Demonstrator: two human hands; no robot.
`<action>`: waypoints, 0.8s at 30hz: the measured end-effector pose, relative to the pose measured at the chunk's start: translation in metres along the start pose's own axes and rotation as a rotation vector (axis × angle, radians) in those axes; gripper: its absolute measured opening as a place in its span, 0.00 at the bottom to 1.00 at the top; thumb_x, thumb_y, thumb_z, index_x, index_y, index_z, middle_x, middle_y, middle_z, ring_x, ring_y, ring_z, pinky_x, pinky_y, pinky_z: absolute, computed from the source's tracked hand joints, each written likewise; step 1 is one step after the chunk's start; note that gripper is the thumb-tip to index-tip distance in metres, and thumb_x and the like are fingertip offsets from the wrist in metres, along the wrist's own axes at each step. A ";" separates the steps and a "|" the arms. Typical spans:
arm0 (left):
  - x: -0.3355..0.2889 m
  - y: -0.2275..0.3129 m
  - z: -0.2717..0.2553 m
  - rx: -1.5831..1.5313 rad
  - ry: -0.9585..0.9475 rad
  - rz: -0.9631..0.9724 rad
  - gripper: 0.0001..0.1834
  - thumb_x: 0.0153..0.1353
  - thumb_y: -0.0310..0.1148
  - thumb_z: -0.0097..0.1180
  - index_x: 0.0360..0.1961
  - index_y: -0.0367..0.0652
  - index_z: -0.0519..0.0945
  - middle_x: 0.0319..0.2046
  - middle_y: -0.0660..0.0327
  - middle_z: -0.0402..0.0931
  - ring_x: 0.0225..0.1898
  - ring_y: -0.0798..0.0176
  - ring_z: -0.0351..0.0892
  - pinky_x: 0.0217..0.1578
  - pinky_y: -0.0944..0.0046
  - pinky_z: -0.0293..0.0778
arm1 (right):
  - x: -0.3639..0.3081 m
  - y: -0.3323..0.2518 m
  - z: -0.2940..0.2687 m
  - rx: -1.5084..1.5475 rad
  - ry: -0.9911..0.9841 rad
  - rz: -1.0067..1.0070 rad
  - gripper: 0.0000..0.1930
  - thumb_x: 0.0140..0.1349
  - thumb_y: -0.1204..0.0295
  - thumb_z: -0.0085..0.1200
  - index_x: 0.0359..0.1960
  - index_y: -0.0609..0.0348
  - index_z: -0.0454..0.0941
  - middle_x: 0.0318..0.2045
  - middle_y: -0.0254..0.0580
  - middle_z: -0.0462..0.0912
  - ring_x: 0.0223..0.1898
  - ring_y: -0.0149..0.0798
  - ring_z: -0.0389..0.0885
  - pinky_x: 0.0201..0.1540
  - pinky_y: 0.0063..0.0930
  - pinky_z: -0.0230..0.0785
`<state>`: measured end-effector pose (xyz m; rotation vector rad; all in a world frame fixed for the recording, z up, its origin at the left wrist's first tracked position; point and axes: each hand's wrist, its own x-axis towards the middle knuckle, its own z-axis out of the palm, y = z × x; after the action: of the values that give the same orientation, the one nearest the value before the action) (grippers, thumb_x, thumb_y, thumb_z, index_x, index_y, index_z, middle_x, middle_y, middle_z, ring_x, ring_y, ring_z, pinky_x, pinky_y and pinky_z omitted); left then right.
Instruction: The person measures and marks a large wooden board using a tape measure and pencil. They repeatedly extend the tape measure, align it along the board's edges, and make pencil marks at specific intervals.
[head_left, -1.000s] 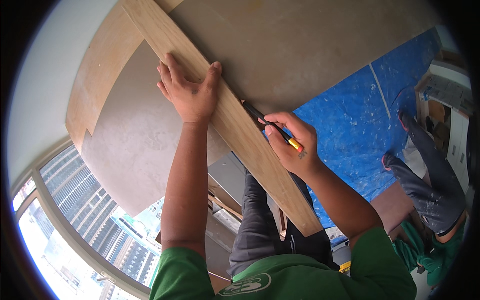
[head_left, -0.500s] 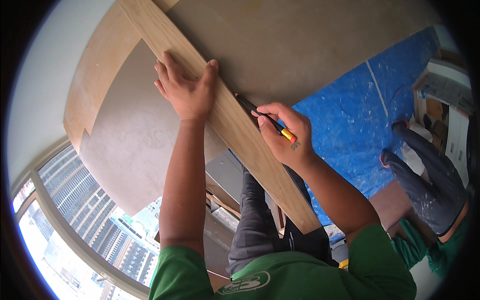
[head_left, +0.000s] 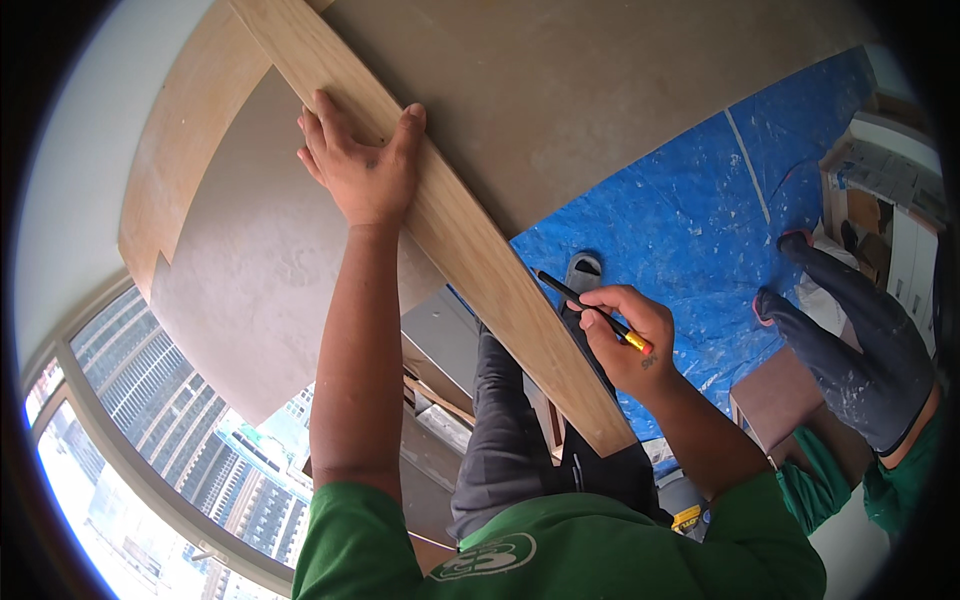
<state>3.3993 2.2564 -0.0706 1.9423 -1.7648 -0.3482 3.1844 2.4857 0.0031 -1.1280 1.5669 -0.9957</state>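
Observation:
A long pale wooden plank (head_left: 500, 302) runs diagonally from the upper left down toward my lap. My left hand (head_left: 366, 178) grips across it, fingers over its left edge and thumb along the right edge. My right hand (head_left: 636, 340) pinches a black pencil (head_left: 560, 288) with a yellow band and red eraser. The pencil's tip points at the plank's right edge, a small gap away from it. Beneath the plank lies a large grey-brown sheet (head_left: 270, 230).
A light wood strip (head_left: 190, 130) borders the sheet by the wall. At lower left, a window (head_left: 150, 400) shows tall buildings. Blue tarp (head_left: 670, 230) covers the floor at right, with a grey slipper (head_left: 583, 268) on it. A co-worker's legs (head_left: 840, 340) are at far right.
My right hand has drawn the pencil down and right, from beside the plank's edge over the sheet to above the tarp. The left hand still holds the plank.

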 end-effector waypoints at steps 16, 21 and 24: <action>0.000 -0.001 0.001 -0.003 0.002 0.008 0.62 0.49 0.62 0.70 0.74 0.34 0.57 0.72 0.38 0.55 0.76 0.44 0.51 0.76 0.48 0.36 | 0.026 0.006 0.020 -0.017 0.017 -0.106 0.10 0.61 0.82 0.61 0.44 0.65 0.80 0.33 0.47 0.85 0.35 0.35 0.87 0.41 0.25 0.76; 0.000 0.000 0.000 0.011 0.000 -0.005 0.62 0.49 0.62 0.71 0.74 0.33 0.57 0.72 0.37 0.55 0.76 0.42 0.50 0.75 0.48 0.38 | 0.054 0.004 0.034 -0.001 0.029 -0.145 0.09 0.62 0.82 0.60 0.44 0.65 0.80 0.32 0.47 0.85 0.35 0.34 0.87 0.39 0.25 0.76; 0.000 0.002 0.000 -0.013 -0.001 -0.009 0.61 0.49 0.61 0.71 0.73 0.33 0.58 0.71 0.37 0.56 0.75 0.40 0.51 0.75 0.48 0.40 | 0.075 0.003 0.045 0.042 0.054 -0.180 0.08 0.62 0.81 0.60 0.43 0.64 0.80 0.32 0.47 0.86 0.35 0.34 0.87 0.38 0.25 0.76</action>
<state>3.3977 2.2561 -0.0693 1.9420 -1.7504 -0.3624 3.2161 2.4101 -0.0268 -1.2380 1.4994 -1.1821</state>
